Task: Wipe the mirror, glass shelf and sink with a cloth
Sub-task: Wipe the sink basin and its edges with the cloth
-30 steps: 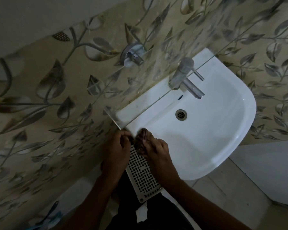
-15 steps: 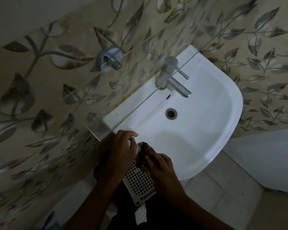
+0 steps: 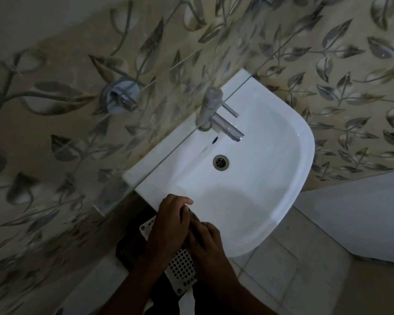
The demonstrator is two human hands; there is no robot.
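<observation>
The white sink (image 3: 305, 146) hangs on the tiled wall, with a chrome tap (image 3: 214, 114) and a drain (image 3: 221, 163). A clear glass shelf (image 3: 114, 192) runs diagonally above the sink's back edge. My left hand (image 3: 171, 223) and my right hand (image 3: 206, 243) are pressed together at the sink's near rim. They are closed around a small dark cloth (image 3: 192, 220), which is almost fully hidden between them. The mirror is not in view.
A white perforated panel (image 3: 182, 270) lies under my hands, over something dark below the sink. A chrome wall fitting (image 3: 121, 98) sits left of the tap behind the glass. Leaf-patterned tiles cover the wall. A pale tiled floor (image 3: 293, 269) lies to the right.
My hands have closed tighter together, and the left hand now covers the cloth that showed between them. The view has shifted, so the sink sits further left.
</observation>
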